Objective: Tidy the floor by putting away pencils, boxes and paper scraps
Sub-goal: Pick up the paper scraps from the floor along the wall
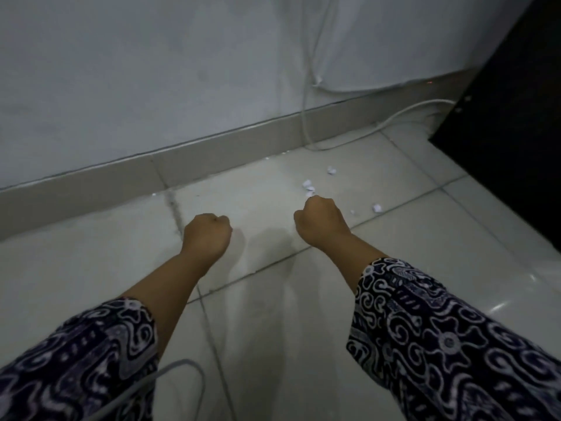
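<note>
Both the left hand point(208, 235) and right hand point(318, 221) are fisted; any contents are hidden. Paper scraps point(308, 185) remain on the floor point(273, 299) at one o'clock, so tidying looks unfinished.

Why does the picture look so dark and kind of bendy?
Head view: the room is dim and bluish, so the white paper scraps look fuzzy; the wide lens curves the skirting board; glare shines on the floor tiles; faint shadows lie under both closed hands, left and right.
</note>
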